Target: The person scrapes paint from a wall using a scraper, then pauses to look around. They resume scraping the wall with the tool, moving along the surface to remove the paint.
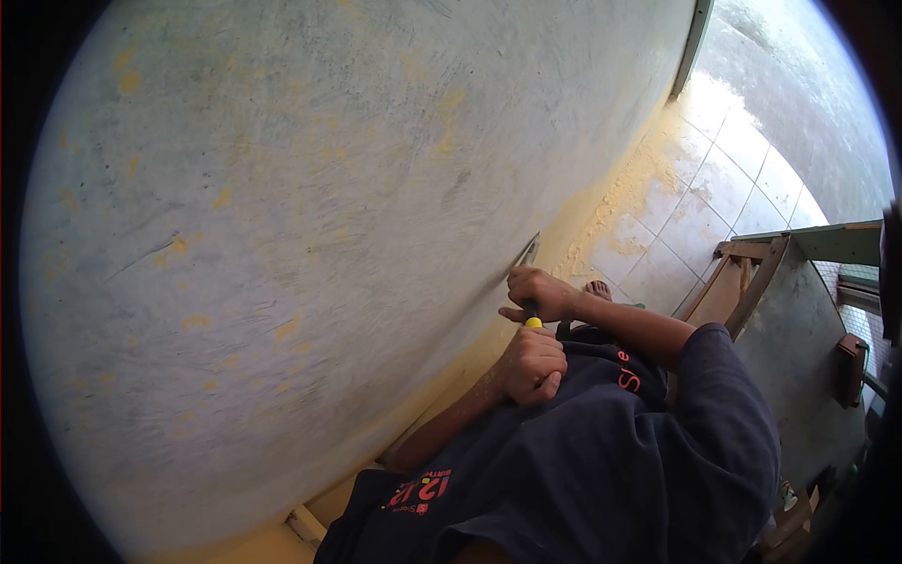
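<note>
Both of my hands are closed around one scraper [529, 254], whose metal blade rests with its tip against the wall [329, 235]. My right hand [542, 291] grips it close to the blade, with the thumb stretched along the wall side. Just below, my left hand [534, 365] is wrapped round the rear of the handle, where a yellow and black part shows between the hands. The wall is grey-white, scuffed with fine scratches and dotted with yellow patches. Most of the handle is hidden by my fingers.
Yellow flakes and dust lie along the wall's foot on the white tiled floor [691, 221]. A bare foot [598, 289] stands near them. To the right are a wooden frame [752, 282] and a large grey panel [808, 376] with a brown block on it.
</note>
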A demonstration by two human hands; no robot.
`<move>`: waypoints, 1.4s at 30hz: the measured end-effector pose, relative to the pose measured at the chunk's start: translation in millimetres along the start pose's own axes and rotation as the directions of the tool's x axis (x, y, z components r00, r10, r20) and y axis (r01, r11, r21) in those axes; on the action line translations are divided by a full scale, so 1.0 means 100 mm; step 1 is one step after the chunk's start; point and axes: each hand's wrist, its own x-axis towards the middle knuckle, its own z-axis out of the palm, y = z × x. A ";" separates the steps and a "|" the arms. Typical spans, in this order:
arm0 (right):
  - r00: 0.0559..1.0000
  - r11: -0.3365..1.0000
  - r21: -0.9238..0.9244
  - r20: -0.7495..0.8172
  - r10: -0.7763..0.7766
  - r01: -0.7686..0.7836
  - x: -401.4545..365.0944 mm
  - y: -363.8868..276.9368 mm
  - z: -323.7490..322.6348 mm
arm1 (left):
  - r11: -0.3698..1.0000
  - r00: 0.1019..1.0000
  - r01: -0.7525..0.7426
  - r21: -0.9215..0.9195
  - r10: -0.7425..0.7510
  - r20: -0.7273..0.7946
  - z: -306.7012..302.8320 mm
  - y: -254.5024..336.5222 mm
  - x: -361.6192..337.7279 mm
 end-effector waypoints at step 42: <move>0.994 0.986 -0.132 -0.031 0.101 -0.104 -0.11 -0.03 0.05 | 0.998 0.995 0.049 0.032 -0.046 -0.092 0.19 0.08 0.10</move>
